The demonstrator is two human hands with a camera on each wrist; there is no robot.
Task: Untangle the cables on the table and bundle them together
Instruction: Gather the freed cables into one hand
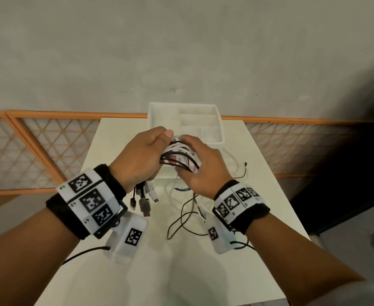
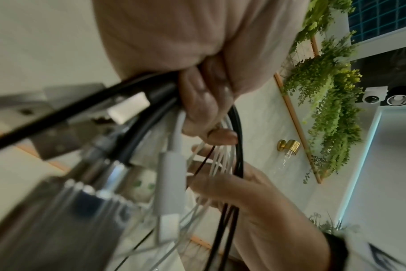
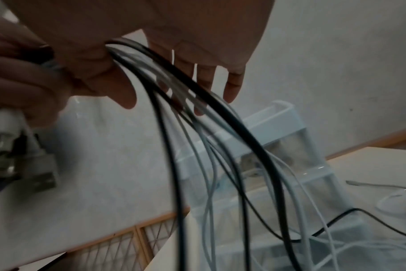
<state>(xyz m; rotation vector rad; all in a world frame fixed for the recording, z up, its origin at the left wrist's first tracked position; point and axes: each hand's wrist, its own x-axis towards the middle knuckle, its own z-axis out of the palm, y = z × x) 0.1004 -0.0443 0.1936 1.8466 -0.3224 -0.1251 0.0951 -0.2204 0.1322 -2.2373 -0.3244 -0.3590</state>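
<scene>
A bundle of black and white cables [image 1: 178, 156] hangs above the table between my two hands. My left hand [image 1: 146, 151] grips the bundle in its curled fingers [image 2: 204, 102], and the plugs [image 1: 145, 200] dangle below that fist. My right hand [image 1: 196, 161] holds the same cables [image 3: 197, 128] between thumb [image 3: 121, 89] and palm, fingers lying over the strands. From there the loose lengths [image 1: 188, 217] trail down and lie looped on the white table [image 1: 181, 272]. A metal USB plug [image 3: 35, 170] shows under the left hand in the right wrist view.
A white divided organiser tray [image 1: 221, 129] stands at the table's far edge, just behind my hands. Thin cable ends [image 1: 244, 166] lie to the right of it. An orange-framed lattice panel [image 1: 38, 146] lies on the floor beyond the table.
</scene>
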